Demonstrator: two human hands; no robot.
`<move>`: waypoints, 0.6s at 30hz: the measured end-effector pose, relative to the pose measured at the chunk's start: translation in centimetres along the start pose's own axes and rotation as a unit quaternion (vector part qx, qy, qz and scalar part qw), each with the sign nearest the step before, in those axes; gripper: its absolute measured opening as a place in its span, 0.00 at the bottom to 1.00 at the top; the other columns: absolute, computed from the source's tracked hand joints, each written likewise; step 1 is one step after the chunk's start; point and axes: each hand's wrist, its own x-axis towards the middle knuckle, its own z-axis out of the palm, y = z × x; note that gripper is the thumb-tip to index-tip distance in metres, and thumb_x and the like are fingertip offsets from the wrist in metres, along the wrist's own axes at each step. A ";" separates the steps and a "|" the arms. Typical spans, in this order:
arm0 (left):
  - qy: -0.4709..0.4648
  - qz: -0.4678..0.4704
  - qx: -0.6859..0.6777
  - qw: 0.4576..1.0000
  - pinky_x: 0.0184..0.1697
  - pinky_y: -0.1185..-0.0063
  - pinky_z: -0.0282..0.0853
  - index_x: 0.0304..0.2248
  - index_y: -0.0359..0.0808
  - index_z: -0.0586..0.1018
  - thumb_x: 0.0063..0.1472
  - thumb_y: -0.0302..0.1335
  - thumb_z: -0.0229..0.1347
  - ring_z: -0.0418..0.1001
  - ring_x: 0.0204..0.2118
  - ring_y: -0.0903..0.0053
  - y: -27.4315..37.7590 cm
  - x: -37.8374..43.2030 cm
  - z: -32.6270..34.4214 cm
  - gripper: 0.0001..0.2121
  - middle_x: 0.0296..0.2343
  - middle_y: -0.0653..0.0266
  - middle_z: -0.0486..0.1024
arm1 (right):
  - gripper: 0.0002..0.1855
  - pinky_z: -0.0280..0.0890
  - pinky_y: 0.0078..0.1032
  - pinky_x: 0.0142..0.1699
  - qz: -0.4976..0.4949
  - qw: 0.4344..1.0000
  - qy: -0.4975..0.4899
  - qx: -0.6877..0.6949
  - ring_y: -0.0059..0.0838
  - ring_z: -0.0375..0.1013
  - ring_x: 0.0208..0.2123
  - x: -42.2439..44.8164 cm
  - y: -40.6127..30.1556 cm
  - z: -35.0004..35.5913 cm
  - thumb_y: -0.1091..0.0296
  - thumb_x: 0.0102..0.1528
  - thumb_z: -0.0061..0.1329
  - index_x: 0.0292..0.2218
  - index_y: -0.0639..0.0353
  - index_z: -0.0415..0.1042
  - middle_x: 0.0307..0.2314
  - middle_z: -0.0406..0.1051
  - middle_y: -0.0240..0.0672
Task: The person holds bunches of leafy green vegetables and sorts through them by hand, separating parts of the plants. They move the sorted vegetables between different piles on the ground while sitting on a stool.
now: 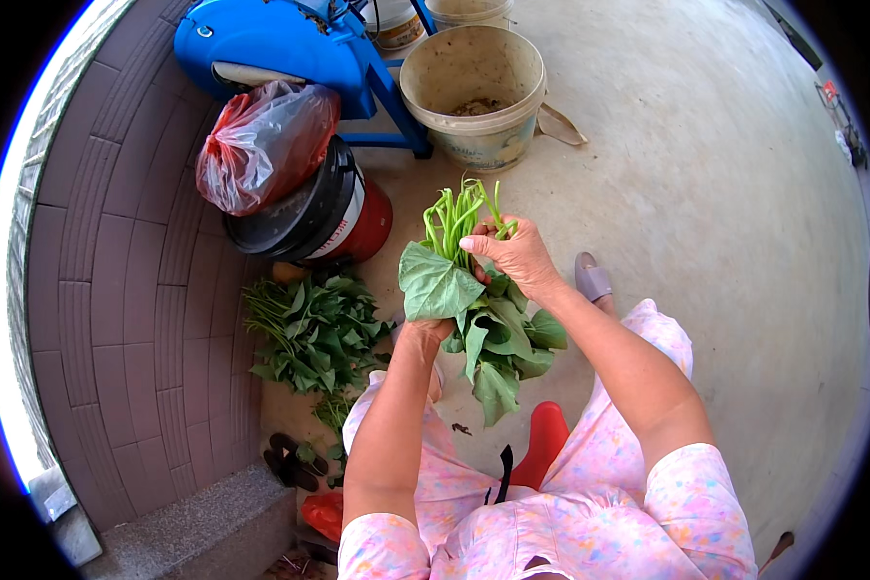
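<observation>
A bunch of leafy greens with long green stems (453,214) is held up in front of me, its stem ends pointing away and its broad leaves (504,333) hanging towards me. My left hand (435,328) grips the bunch from below, its fingers mostly hidden behind a large leaf. On the right side of the stems, my right hand (511,254) has its thumb and fingers closed around some of them near their upper part. A larger pile of similar greens (326,330) lies on the floor to the left, beside the tiled wall.
Beyond the greens stands a dirty white bucket (475,101). A tied plastic bag (268,145) rests on a black-lidded red bucket (362,225), near a blue machine (283,51). Dark sandals (293,462), a red plastic bag (324,513) and a stone step (196,522) are at lower left.
</observation>
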 end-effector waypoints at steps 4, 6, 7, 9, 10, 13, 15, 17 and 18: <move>0.013 -0.004 0.010 1.000 0.30 0.79 0.68 0.37 0.37 0.68 0.54 0.33 0.44 0.70 0.26 0.74 -0.2 -0.2 0.0 0.12 0.24 0.62 0.70 | 0.07 0.45 0.09 0.15 0.009 1.000 0.022 -0.003 0.07 0.51 0.11 0.3 0.7 -0.6 0.70 0.43 0.51 0.22 0.59 0.65 0.11 0.56 0.19; 0.022 -0.017 -0.032 0.999 0.29 0.78 0.69 0.37 0.37 0.69 0.54 0.33 0.44 0.70 0.25 0.74 -0.1 -0.5 0.6 0.12 0.26 0.61 0.71 | 0.07 0.45 0.10 0.14 0.015 0.999 0.028 0.005 0.07 0.50 0.11 0.5 1.0 -0.9 0.71 0.44 0.50 0.21 0.58 0.64 0.11 0.56 0.19; 0.028 -0.014 -0.036 0.999 0.29 0.78 0.69 0.37 0.37 0.69 0.54 0.33 0.44 0.70 0.25 0.74 0.1 -0.6 0.9 0.12 0.26 0.61 0.71 | 0.07 0.44 0.10 0.14 0.018 0.999 0.027 0.008 0.08 0.50 0.11 0.5 1.1 -0.9 0.71 0.44 0.49 0.21 0.57 0.64 0.11 0.56 0.19; 0.039 -0.009 -0.046 0.998 0.29 0.78 0.69 0.37 0.37 0.69 0.54 0.33 0.43 0.71 0.25 0.73 0.3 -0.7 1.4 0.12 0.26 0.60 0.71 | 0.07 0.44 0.10 0.14 0.025 0.999 0.025 0.031 0.08 0.50 0.10 0.6 1.3 -1.1 0.71 0.45 0.49 0.20 0.57 0.63 0.11 0.55 0.19; 0.029 -0.005 -0.035 0.999 0.29 0.78 0.69 0.37 0.37 0.69 0.54 0.33 0.43 0.71 0.25 0.73 0.2 -0.7 1.2 0.12 0.26 0.60 0.71 | 0.07 0.44 0.10 0.14 0.029 0.998 0.024 0.052 0.08 0.50 0.10 0.7 1.5 -1.4 0.71 0.45 0.49 0.20 0.57 0.63 0.11 0.55 0.19; 0.015 0.004 -0.016 1.000 0.29 0.78 0.69 0.38 0.37 0.69 0.54 0.33 0.43 0.71 0.26 0.73 0.0 -0.5 0.6 0.13 0.27 0.60 0.71 | 0.06 0.43 0.11 0.13 0.019 0.996 0.026 0.080 0.08 0.48 0.09 1.2 2.2 -1.7 0.71 0.45 0.49 0.20 0.58 0.66 0.10 0.55 0.19; 0.029 0.007 -0.025 0.999 0.29 0.77 0.69 0.38 0.37 0.69 0.54 0.33 0.43 0.71 0.26 0.73 0.0 -0.6 0.5 0.13 0.26 0.60 0.71 | 0.05 0.43 0.12 0.13 0.014 0.998 0.019 0.065 0.09 0.49 0.09 1.2 2.2 -1.6 0.71 0.45 0.49 0.20 0.59 0.67 0.09 0.56 0.19; 0.028 0.008 -0.024 0.999 0.29 0.77 0.69 0.38 0.37 0.69 0.54 0.33 0.43 0.71 0.26 0.73 -0.1 -0.3 -0.1 0.13 0.26 0.61 0.71 | 0.06 0.46 0.11 0.13 0.020 0.999 0.002 0.026 0.10 0.51 0.09 1.0 1.7 -1.3 0.71 0.45 0.49 0.20 0.60 0.67 0.09 0.58 0.21; 0.026 0.009 -0.023 0.999 0.30 0.77 0.69 0.38 0.37 0.69 0.55 0.33 0.43 0.71 0.26 0.73 -0.2 -0.2 -0.3 0.13 0.26 0.61 0.71 | 0.07 0.45 0.11 0.13 0.017 0.999 0.008 0.027 0.09 0.51 0.09 0.7 1.2 -0.9 0.71 0.44 0.50 0.19 0.59 0.66 0.09 0.57 0.21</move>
